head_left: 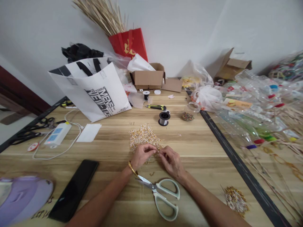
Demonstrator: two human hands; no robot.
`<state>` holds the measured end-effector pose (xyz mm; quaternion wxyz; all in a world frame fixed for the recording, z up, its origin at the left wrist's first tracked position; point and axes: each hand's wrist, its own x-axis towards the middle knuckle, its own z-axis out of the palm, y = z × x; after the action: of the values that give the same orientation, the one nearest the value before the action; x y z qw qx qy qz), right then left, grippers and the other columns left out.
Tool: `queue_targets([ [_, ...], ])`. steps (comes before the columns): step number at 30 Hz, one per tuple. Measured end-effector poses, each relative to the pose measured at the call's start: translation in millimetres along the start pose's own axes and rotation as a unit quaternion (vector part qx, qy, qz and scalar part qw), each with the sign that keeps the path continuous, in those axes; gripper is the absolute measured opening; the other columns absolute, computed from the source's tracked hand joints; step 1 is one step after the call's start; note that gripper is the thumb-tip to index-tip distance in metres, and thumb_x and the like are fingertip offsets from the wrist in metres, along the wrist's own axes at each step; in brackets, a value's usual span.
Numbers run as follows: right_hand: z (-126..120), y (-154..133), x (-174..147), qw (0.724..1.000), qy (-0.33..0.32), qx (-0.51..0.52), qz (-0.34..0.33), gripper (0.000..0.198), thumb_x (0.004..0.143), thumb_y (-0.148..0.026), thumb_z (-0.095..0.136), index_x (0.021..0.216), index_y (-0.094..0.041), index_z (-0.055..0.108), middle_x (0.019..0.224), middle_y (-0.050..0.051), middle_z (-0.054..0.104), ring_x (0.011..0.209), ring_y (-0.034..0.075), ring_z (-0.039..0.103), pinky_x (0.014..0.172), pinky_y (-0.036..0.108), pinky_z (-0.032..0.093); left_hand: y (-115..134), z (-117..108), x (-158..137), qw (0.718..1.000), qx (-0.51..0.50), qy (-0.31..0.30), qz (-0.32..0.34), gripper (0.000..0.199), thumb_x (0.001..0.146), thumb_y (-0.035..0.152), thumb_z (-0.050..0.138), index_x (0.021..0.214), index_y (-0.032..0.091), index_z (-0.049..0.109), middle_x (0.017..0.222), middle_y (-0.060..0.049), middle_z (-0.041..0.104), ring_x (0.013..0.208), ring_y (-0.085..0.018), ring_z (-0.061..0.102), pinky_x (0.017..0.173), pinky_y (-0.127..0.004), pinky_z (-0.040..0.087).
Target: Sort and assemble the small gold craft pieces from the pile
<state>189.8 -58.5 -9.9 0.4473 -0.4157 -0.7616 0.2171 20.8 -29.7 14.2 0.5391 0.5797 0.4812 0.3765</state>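
My left hand (143,155), with a gold bracelet (133,168) at the wrist, pinches at the near edge of a pile of small gold and clear beads (144,135). Facing it, my right hand (172,161) has thumb and forefinger pressed together. The fingertips nearly meet; what they grip is too small to make out. Between my forearms lie scissors (154,187) with pale handles, their blades slightly apart. Beyond the pile stands a spool of thin wire (164,119). Near my right forearm lies a bunch of gold and clear beaded pieces (235,201).
On the left are a black phone (74,190), a power strip (57,135) and a white paper bag (94,90). At the back stand a cardboard box (149,78) and a yellow cutter (155,107). A small jar of beads (188,116) and plastic bottles (248,116) are on the right.
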Motion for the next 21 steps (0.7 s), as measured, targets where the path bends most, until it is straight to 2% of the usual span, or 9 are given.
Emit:
queue_targets([
  [12,0.3,-1.0,-0.1,1.0,-0.011,-0.009,-0.009,0.008,0.087,-0.017,0.049,0.085,-0.018,0.056,0.07,0.002,0.055,0.058,0.012,0.052,0.051,0.022,0.041,-9.2,0.5,-1.7,1.0,0.001,-0.006,0.017,0.012,0.068,0.021,0.065,0.074,0.011,0.068,0.071,-0.005,0.068,0.067,-0.014,0.06,0.065,-0.023,0.047],
  [21,0.9,-0.4,-0.6,1.0,-0.009,-0.012,-0.013,0.008,0.088,-0.017,0.049,0.085,-0.018,0.057,0.07,0.002,0.054,0.059,0.012,0.052,0.051,0.022,0.041,-5.0,1.7,-2.2,1.0,-0.008,-0.012,0.006,0.01,0.068,0.019,0.065,0.073,0.011,0.068,0.07,-0.005,0.068,0.066,-0.014,0.06,0.065,-0.023,0.046],
])
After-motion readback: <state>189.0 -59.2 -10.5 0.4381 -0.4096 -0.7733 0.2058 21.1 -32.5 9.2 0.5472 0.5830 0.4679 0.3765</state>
